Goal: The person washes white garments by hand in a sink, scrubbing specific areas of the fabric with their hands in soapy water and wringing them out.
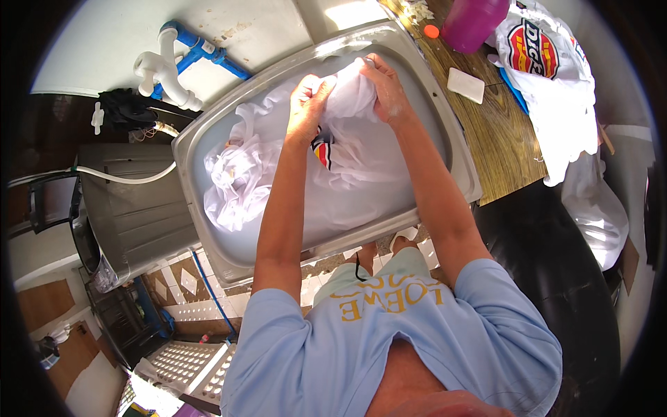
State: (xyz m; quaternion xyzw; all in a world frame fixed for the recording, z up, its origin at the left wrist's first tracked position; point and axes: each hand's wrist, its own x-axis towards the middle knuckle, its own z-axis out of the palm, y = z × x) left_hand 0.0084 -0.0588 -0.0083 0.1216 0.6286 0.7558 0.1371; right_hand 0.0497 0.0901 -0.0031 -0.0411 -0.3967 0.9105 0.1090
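Note:
A wet white shirt (351,94) with a red, yellow and black print is stretched between my two hands over a grey sink (467,167) of cloudy water. My left hand (309,104) is closed on one part of the cloth, thumb on top. To its right, my right hand (383,87) grips another part, fingers curled over the far edge. The lower part of the shirt trails in the water below my hands. Another bunched white cloth (240,181) floats at the sink's left side, touching or joined to the shirt; I cannot tell which.
A white plastic tap (163,73) on blue pipe sticks out from the wall at the far left. On the wooden counter (504,142) at right lie a soap bar (465,85), a purple container (474,24), an orange cap (431,31) and a printed white shirt (549,83) hanging over the edge.

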